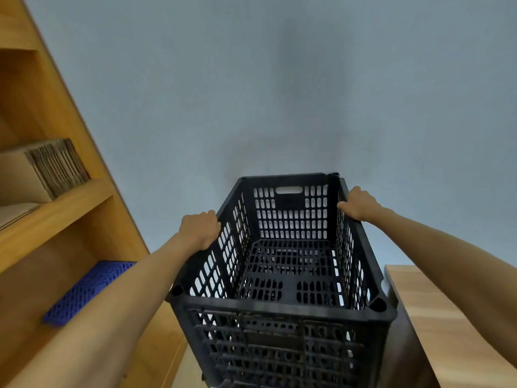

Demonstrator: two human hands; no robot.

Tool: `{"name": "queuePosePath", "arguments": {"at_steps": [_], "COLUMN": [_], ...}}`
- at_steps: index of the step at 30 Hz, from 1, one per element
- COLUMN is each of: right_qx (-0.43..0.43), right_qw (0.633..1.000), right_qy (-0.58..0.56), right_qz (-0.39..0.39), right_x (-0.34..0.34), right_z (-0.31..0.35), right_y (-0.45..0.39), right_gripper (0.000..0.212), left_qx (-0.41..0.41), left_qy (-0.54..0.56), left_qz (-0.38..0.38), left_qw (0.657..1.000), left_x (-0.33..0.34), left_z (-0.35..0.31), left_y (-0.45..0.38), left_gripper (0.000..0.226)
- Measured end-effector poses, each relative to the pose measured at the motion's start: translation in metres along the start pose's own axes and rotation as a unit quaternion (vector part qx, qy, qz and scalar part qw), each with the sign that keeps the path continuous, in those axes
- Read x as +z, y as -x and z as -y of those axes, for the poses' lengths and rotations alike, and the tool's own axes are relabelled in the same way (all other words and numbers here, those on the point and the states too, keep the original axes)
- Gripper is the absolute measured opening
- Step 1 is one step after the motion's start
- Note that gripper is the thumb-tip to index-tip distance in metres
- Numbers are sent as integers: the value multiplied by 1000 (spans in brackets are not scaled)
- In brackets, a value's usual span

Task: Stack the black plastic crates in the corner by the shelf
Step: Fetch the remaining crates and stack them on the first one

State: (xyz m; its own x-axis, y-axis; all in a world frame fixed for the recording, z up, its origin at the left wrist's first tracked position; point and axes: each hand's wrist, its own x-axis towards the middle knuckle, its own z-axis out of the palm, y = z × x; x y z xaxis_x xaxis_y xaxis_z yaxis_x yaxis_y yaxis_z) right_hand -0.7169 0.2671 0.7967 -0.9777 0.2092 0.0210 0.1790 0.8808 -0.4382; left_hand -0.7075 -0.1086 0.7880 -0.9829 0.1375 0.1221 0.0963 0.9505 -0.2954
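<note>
A black plastic crate [282, 306] with slotted walls and an empty inside fills the lower middle of the head view, close to the pale blue wall. My left hand [200, 229] grips its left rim, fingers curled over the edge. My right hand [358, 204] grips the right rim near the far corner. Below the crate's front wall more black slotted plastic shows; whether that is a second crate underneath, I cannot tell.
A wooden shelf unit [56, 208] stands at the left, holding flat cardboard [42, 169] on one level and a blue perforated panel [86, 289] lower down. A wooden surface [447, 317] lies at the right, beside the crate.
</note>
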Motion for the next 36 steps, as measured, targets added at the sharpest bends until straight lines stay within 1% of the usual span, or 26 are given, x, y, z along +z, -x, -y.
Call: {"name": "queuePosePath", "arguments": {"at_steps": [5, 10, 15, 22, 28, 31, 36], "right_qx": [-7, -4, 21, 36, 27, 36, 36], "right_qw": [1000, 1000, 999, 999, 999, 999, 999], "right_qy": [-3, -21, -32, -32, -18, -13, 28], "right_qz": [-12, -21, -8, -13, -2, -1, -4], "right_x": [-2, 1, 25, 28, 36, 40, 39], "right_z": [3, 7, 0, 0, 12, 13, 5], "right_y": [5, 0, -5, -5, -1, 3, 9], "right_gripper": [56, 59, 64, 72, 69, 65, 50], "left_qx": [-3, -22, -22, -13, -22, -24, -31], "left_qy": [4, 18, 28, 43, 42, 39, 52], "left_qz": [-13, -25, -15, -5, 6, 3, -14], "left_qw": [1000, 999, 999, 999, 999, 999, 998], "left_x": [-5, -5, 18, 17, 19, 20, 26], "left_z": [4, 12, 5, 5, 18, 21, 13], "left_y": [2, 3, 8, 6, 14, 14, 17], "left_gripper": [42, 41, 40, 42, 42, 42, 40]}}
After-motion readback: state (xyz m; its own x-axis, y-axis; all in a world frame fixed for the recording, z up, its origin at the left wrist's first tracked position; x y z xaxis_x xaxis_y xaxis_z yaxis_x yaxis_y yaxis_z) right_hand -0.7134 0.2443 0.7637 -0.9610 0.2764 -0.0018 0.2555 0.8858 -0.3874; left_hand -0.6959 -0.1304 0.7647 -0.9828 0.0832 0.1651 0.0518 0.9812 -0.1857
